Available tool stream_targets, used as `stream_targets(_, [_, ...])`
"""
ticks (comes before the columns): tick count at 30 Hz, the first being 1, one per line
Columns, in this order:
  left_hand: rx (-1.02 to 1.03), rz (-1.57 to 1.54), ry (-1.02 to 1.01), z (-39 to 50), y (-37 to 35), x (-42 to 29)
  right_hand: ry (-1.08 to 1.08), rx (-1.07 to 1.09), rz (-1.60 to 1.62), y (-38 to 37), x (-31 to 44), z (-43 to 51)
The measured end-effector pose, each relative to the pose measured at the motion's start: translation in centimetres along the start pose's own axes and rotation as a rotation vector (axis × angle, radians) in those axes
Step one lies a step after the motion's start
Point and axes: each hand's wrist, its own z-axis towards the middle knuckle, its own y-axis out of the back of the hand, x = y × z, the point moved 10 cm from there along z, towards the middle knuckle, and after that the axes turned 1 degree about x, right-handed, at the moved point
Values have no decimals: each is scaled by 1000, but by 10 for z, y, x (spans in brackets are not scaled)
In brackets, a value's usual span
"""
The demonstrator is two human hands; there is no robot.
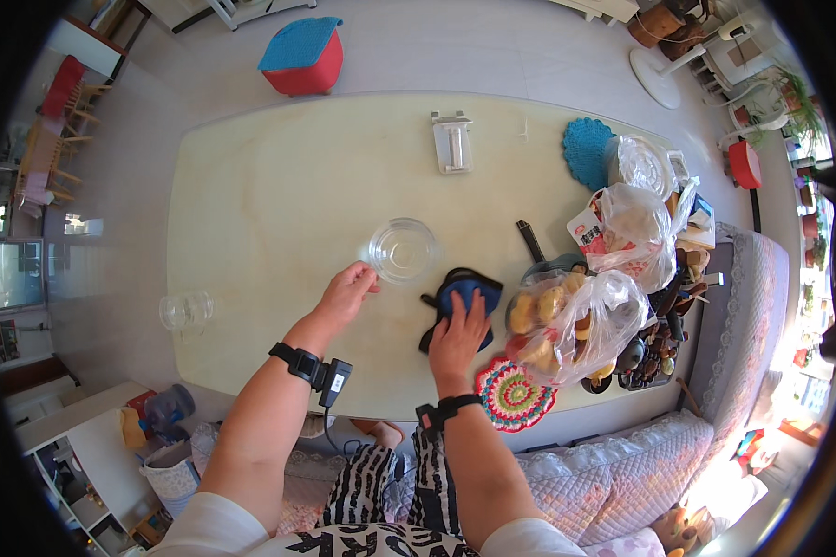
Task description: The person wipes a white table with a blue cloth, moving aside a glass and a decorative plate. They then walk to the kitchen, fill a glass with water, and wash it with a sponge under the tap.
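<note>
My left hand (348, 292) is at the near left rim of a clear round glass bowl (404, 250), its thumb and fingers pinched together on the edge. The bowl sits on the pale tabletop (272, 188). To its right, my right hand (460, 334) lies with spread fingers on top of a dark blue fabric item with black edging (475, 289). That item is slightly blurred and partly covered by the hand, so its exact kind cannot be told. A round multicoloured crocheted mat (515, 395) lies just right of my right wrist.
Fruit in a clear plastic bag (550, 320), another knotted bag (634, 237) and a blue crocheted mat (589, 152) crowd the table's right side. A black handle (529, 240) points out from there. A white-and-clear device (453, 145) lies farther back; a glass jar (184, 310) is at the left edge.
</note>
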Motion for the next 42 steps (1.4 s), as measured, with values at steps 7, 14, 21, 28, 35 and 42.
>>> stream_targets(7, [2, 24, 34, -12, 51, -4, 8, -135, -58, -12, 4, 101])
stream_targets(14, [37, 3, 18, -15, 70, -5, 296, 96, -3, -42, 58, 96])
stream_targets(21, [21, -33, 32, -32, 92, 14, 245, 11, 50, -47, 69, 125])
stream_targets(28, [-77, -80, 86, -74, 139, 35, 498, 191, 159, -71, 125, 89])
stream_targets(35, [-232, -207, 84, -107, 195, 71, 415, 60, 468, -60, 144, 134])
stream_targets(42, [-295, -285, 73, -116, 222, 98, 491, 79, 140, -109, 168, 229])
